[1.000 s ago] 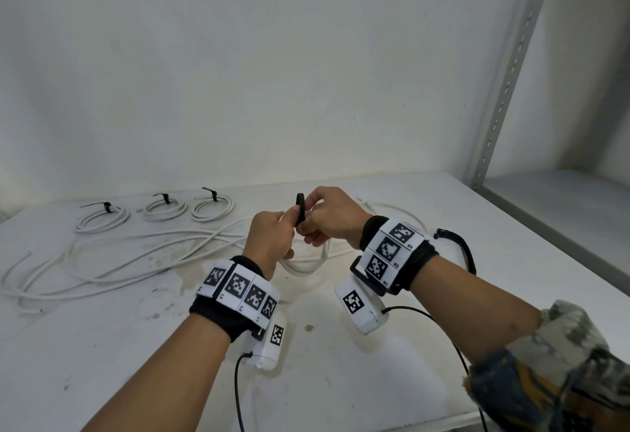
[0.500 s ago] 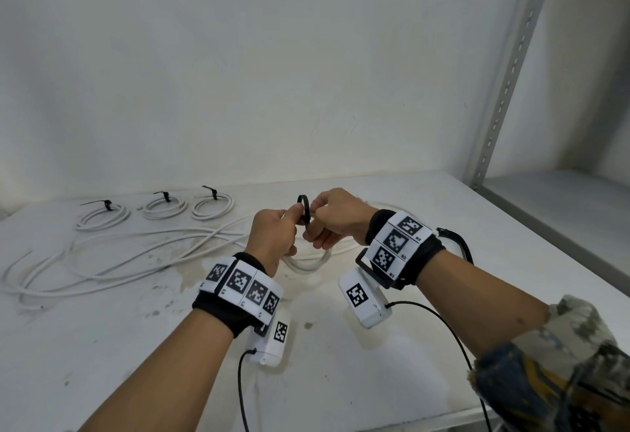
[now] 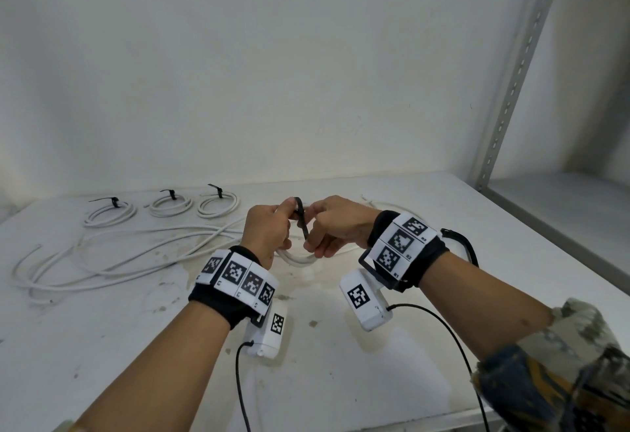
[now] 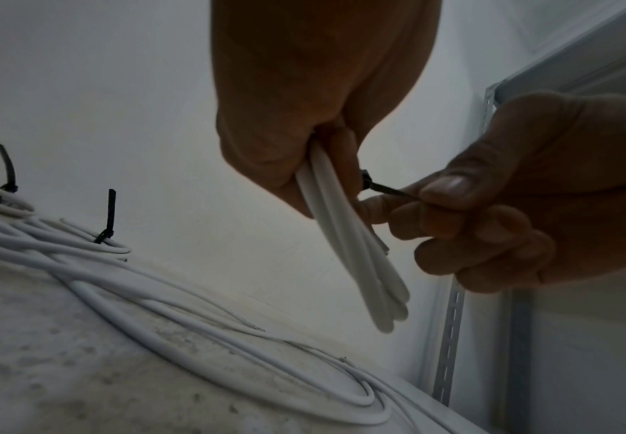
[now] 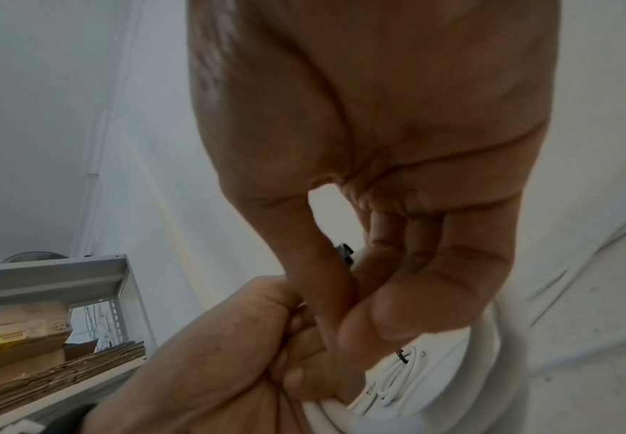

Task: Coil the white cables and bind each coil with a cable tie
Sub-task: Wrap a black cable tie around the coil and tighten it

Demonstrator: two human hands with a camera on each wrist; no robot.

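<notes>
My left hand [image 3: 269, 230] grips a white cable coil [image 3: 300, 257] above the table; in the left wrist view the coil [image 4: 345, 235] hangs from the left hand's curled fingers [image 4: 267, 164]. A black cable tie [image 3: 302, 220] loops around the coil between both hands. My right hand [image 3: 332, 227] pinches the tie's tail [image 4: 389, 191] between thumb and forefinger, right beside the tie's head [image 4: 364, 179]. In the right wrist view the tie's head [image 5: 345, 252] shows between my right fingers [image 5: 408, 264], with the coil [image 5: 408, 378] below.
Three tied coils [image 3: 109, 213] [image 3: 170, 205] [image 3: 218, 203] lie in a row at the back left. Loose white cable [image 3: 102, 261] sprawls over the stained white table [image 3: 341, 363] on the left. A metal shelf upright [image 3: 511, 73] and a lower shelf stand to the right.
The tie's upright loop has tilted and shrunk between the hands. My right hand has drawn the tail down and toward me. Both hands stay close together over the coil.
</notes>
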